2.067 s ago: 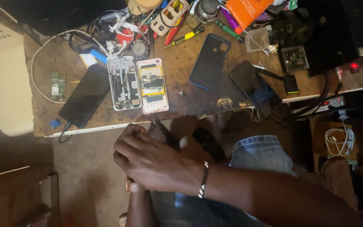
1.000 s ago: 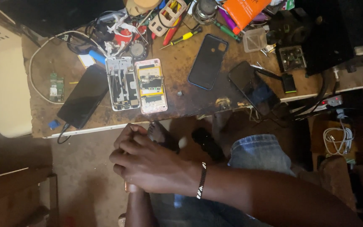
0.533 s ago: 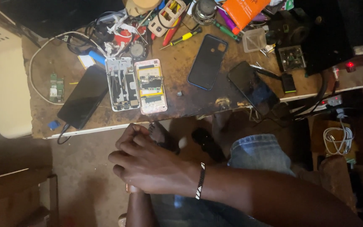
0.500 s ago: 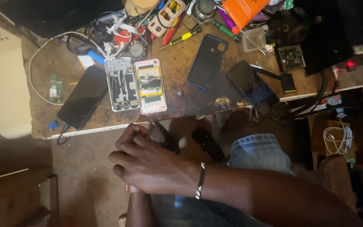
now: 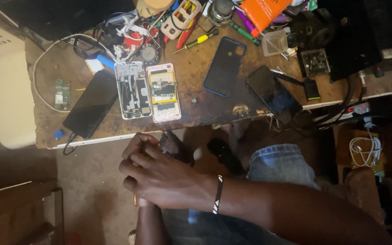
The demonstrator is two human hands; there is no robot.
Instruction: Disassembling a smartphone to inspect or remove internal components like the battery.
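My right hand (image 5: 162,179) lies over my left hand (image 5: 136,141) in front of my lap, just below the table's front edge. Its fingers curl around the left hand and cover most of it. Only the left knuckles and the left forearm (image 5: 149,224) show. A beaded band (image 5: 217,195) circles my right wrist. I cannot make out any object between the hands. The things nearest them on the worn wooden table (image 5: 205,106) are two opened phones, a white one (image 5: 132,90) and a pink one (image 5: 163,92), lying side by side with their insides showing.
A black phone (image 5: 90,103) with a cable lies at the left, another dark phone (image 5: 224,66) and a black one (image 5: 273,94) at the right. Screwdrivers (image 5: 195,41), tangled wires, a small green circuit board (image 5: 61,92) and an orange packet (image 5: 262,11) crowd the back. My jeans-clad knee (image 5: 280,165) is under the table.
My clasped hands have drifted slightly to the left and stay closed together. Nothing on the table has moved.
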